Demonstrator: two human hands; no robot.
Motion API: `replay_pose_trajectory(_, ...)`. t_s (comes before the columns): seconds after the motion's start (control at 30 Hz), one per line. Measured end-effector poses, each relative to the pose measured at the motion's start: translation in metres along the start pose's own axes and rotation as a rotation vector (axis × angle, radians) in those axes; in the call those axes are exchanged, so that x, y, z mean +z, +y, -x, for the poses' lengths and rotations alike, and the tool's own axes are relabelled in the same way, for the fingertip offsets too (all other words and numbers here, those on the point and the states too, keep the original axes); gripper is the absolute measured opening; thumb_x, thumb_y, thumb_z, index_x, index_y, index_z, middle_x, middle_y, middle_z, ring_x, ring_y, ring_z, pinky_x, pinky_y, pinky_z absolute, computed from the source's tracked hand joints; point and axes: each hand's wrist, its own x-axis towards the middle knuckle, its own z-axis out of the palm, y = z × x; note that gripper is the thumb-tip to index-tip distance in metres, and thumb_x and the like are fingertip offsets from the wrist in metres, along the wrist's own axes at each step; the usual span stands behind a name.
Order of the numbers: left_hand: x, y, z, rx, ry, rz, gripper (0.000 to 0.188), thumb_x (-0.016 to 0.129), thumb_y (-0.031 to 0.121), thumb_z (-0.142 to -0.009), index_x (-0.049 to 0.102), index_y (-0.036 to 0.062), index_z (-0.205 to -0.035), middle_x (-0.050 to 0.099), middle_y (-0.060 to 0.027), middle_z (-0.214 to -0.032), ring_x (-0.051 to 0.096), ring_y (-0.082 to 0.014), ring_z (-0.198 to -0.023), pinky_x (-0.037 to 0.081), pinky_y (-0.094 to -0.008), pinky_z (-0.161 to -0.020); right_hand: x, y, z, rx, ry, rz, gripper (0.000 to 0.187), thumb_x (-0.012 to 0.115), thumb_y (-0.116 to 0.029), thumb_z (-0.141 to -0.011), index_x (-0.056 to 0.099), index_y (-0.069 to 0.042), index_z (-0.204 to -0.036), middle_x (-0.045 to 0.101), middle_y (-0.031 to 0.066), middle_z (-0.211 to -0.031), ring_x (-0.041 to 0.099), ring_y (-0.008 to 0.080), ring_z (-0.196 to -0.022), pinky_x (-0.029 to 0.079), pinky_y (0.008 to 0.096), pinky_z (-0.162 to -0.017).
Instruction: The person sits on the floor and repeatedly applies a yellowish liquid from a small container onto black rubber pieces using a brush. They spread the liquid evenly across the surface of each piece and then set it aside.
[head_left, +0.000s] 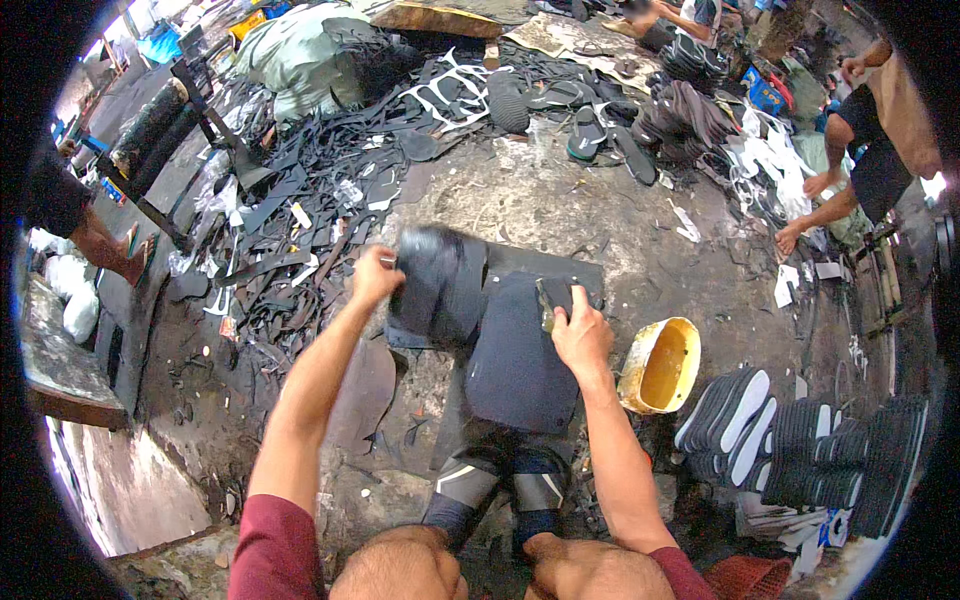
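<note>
At the left edge of a black sheet [438,290], blurred by motion, my left hand [376,274] has its fingers closed on that edge. My right hand [583,338] is wrapped round a small flat brush-like tool [546,305], stained yellowish, whose exact kind is hard to make out. The tool rests over the upper right part of a dark curved-edged piece [522,365], which lies in front of my knees. Beneath both is another black sheet [555,268]. Right of my right hand stands a cut-open tub [660,368] with yellow liquid inside.
Black offcuts [290,220] litter the left floor. Stacked soles [790,440] stand at lower right, sandals [590,135] lie ahead. A person's hands [805,210] reach down at right; another person's foot [135,260] shows at left. A wrapped bale [310,60] sits at the back.
</note>
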Motion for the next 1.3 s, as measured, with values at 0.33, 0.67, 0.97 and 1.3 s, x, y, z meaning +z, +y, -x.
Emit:
replay_pose_trajectory(0.33, 0.062, 0.148, 0.275, 0.922, -0.42, 0.042, 0.057, 0.076, 0.017, -0.084, 0.059, 0.0046, -0.138, 0.054, -0.0169, -0.15, 0.048, -0.0351, -0.143, 0.04, -0.0472, -0.12, 0.008, 0.006, -0.045, -0.099, -0.053, 0.094, 0.046, 0.066, -0.025, -0.092, 0.057, -0.008, -0.134, 0.074, 0.0243, -0.099, 0.072, 0.0473, -0.093, 0.056, 0.0583, -0.081)
replay_pose_trajectory(0.67, 0.1, 0.127, 0.299, 0.863, -0.378, -0.048, 0.052, 0.059, 0.012, -0.086, 0.06, 0.0, -0.137, 0.057, -0.0163, -0.148, 0.051, -0.0317, -0.141, 0.041, -0.0442, -0.119, 0.029, -0.076, 0.045, -1.049, -0.783, 0.106, 0.054, 0.068, -0.013, -0.077, 0.071, -0.034, -0.127, 0.076, 0.0102, -0.095, 0.075, 0.0285, -0.087, 0.06, 0.0424, -0.076)
replay_pose_trajectory(0.97, 0.099, 0.167, 0.292, 0.817, -0.348, 0.006, 0.063, 0.067, 0.008, -0.078, 0.057, 0.0014, -0.14, 0.05, -0.0201, -0.152, 0.042, -0.0385, -0.146, 0.035, -0.0523, -0.121, 0.006, -0.01, -0.005, -0.595, -0.369, 0.315, 0.033, 0.065, -0.026, -0.089, 0.073, -0.038, -0.119, 0.077, 0.0057, -0.108, 0.075, 0.0301, -0.09, 0.059, 0.0476, -0.072)
replay_pose_trajectory(1.3, 0.121, 0.15, 0.373, 1.48, -0.693, 0.074, 0.054, 0.063, 0.034, -0.089, 0.063, 0.0102, -0.137, 0.06, -0.0143, -0.144, 0.063, -0.0336, -0.124, 0.048, -0.0469, -0.108, 0.003, -0.029, 0.149, -0.813, -0.287, -0.276, 0.043, 0.068, -0.019, -0.087, 0.067, -0.02, -0.129, 0.076, 0.0073, -0.104, 0.075, 0.0286, -0.092, 0.06, 0.0395, -0.073)
